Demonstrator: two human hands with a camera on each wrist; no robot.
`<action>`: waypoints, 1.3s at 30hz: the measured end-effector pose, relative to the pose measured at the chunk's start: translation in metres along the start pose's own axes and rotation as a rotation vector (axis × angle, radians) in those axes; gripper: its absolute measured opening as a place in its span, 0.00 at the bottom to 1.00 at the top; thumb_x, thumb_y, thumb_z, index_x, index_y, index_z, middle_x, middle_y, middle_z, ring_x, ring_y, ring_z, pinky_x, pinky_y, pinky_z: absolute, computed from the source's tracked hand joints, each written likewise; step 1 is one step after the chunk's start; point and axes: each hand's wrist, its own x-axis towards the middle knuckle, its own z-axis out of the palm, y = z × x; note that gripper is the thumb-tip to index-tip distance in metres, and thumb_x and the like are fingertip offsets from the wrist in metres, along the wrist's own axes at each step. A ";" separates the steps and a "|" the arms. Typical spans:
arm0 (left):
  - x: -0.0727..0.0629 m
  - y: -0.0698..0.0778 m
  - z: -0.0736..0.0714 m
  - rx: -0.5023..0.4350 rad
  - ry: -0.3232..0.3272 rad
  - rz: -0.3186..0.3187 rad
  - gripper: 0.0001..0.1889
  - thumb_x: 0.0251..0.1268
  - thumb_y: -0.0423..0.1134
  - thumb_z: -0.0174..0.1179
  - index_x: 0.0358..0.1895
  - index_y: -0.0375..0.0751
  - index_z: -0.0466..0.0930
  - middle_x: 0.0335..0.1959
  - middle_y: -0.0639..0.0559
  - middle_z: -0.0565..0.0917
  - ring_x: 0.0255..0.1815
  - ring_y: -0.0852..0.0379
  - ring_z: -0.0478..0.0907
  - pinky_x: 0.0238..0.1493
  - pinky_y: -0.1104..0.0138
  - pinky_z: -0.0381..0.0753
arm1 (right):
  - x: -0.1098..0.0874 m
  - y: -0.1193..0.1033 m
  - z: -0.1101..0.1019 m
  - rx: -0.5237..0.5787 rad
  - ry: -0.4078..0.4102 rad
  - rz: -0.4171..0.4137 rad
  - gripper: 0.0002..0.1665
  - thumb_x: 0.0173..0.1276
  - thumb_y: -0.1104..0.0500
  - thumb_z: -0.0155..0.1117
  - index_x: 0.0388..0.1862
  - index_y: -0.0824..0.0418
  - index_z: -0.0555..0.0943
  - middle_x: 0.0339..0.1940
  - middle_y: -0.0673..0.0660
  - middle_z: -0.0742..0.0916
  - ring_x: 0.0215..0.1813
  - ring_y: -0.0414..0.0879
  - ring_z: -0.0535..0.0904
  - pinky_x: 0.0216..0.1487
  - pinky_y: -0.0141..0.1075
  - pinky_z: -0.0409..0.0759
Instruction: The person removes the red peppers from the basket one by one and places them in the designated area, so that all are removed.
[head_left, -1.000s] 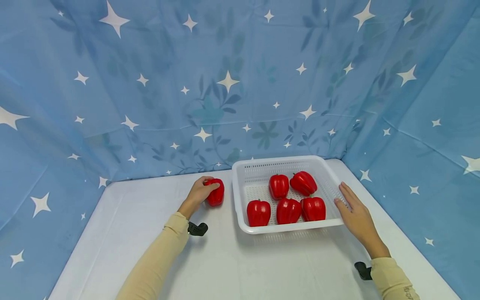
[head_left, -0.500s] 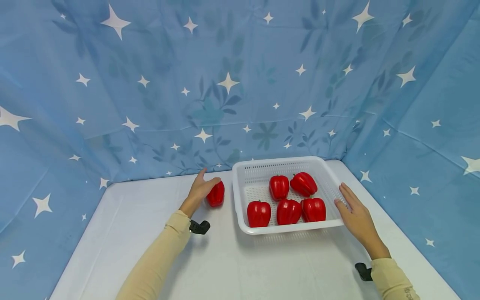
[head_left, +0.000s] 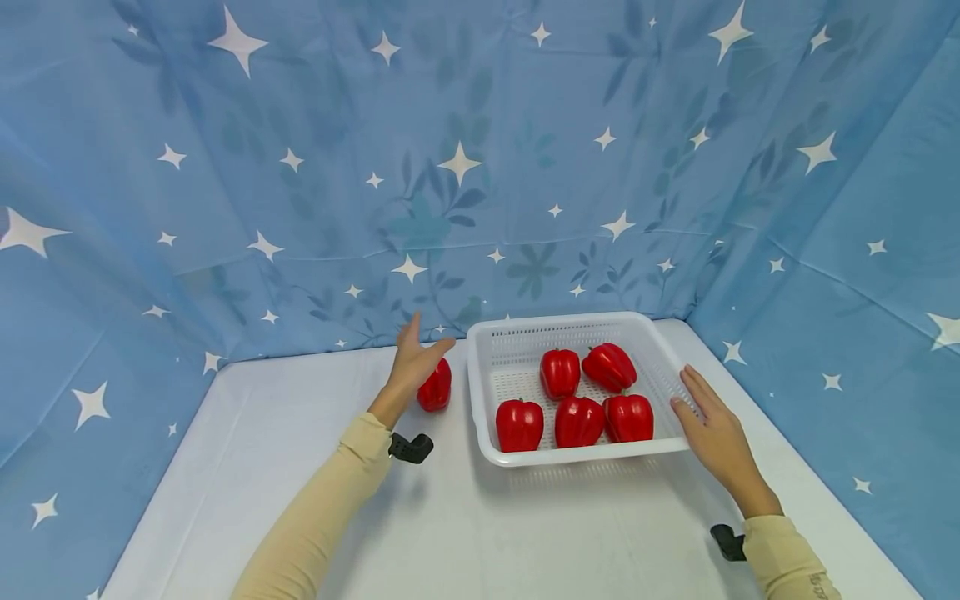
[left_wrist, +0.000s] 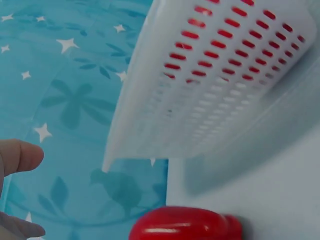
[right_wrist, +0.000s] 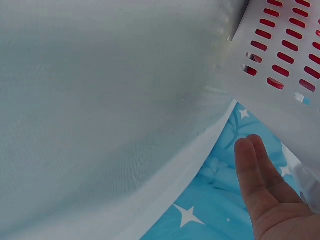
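Note:
A red bell pepper (head_left: 436, 388) lies on the white table, left of a white perforated plastic basket (head_left: 474, 392). My left hand (head_left: 411, 368) is raised over it with fingers spread and nothing in its grasp, partly covering it in the head view. Low in the left wrist view, the same bell pepper (left_wrist: 182, 225) shows apart from the fingers (left_wrist: 20, 156). At the basket's right rim is my right hand (head_left: 716, 437), its thumb over the edge. Straight fingers (right_wrist: 248, 170) of that hand lie along the basket's outer side in the right wrist view.
Inside the basket sit several more red bell peppers, one at the front left (head_left: 519, 426) and one at the back right (head_left: 610, 367). A blue curtain (head_left: 322, 208) with white stars rises behind the table (head_left: 480, 533) and along its right side.
My left hand has let go of the lone bell pepper, spread its fingers and lifted up and slightly right. That pepper stays on the table. My right hand holds its place at the basket rim.

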 end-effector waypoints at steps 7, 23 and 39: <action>-0.010 0.019 0.011 -0.077 -0.028 0.035 0.48 0.75 0.49 0.63 0.90 0.49 0.43 0.90 0.44 0.42 0.88 0.42 0.38 0.83 0.39 0.46 | -0.001 -0.001 0.001 -0.005 0.007 -0.001 0.39 0.88 0.49 0.50 0.87 0.66 0.56 0.87 0.69 0.58 0.82 0.76 0.53 0.64 0.80 0.63; -0.031 0.043 0.033 -0.217 -0.105 -0.018 0.48 0.73 0.48 0.66 0.89 0.52 0.48 0.89 0.46 0.50 0.87 0.42 0.48 0.82 0.41 0.53 | -0.002 -0.002 0.000 0.000 0.020 -0.015 0.38 0.87 0.50 0.51 0.86 0.67 0.57 0.86 0.70 0.59 0.82 0.77 0.54 0.63 0.80 0.64; -0.047 0.045 0.068 -0.246 -0.200 -0.066 0.47 0.74 0.47 0.63 0.88 0.37 0.48 0.75 0.35 0.72 0.70 0.37 0.73 0.71 0.41 0.74 | 0.000 0.003 0.002 0.014 0.014 0.000 0.39 0.88 0.49 0.50 0.87 0.65 0.56 0.87 0.69 0.58 0.83 0.76 0.52 0.64 0.80 0.63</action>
